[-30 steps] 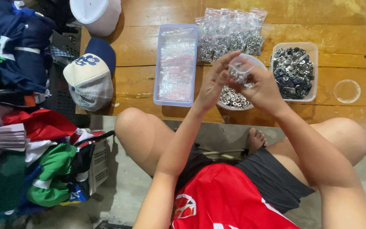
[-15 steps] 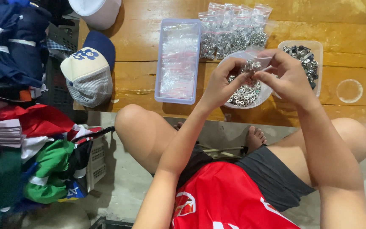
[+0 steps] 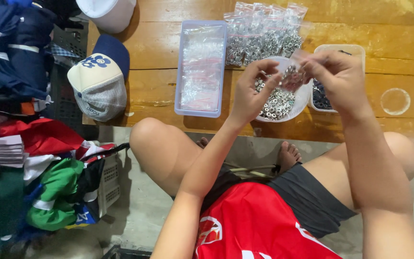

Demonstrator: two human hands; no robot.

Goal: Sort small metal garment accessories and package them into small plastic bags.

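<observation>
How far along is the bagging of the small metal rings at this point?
Done: a row of filled bags lies on the wooden platform. In hand: left hand and right hand hold a small clear bag of rings. Left: rings in the round bowl, empty bags in the tray.

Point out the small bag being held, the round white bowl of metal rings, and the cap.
small clear bag (image 3: 293,76), head view, its filled lower part.
round white bowl (image 3: 304,98), head view, right rim.
cap (image 3: 97,79), head view, cream front panel.
</observation>
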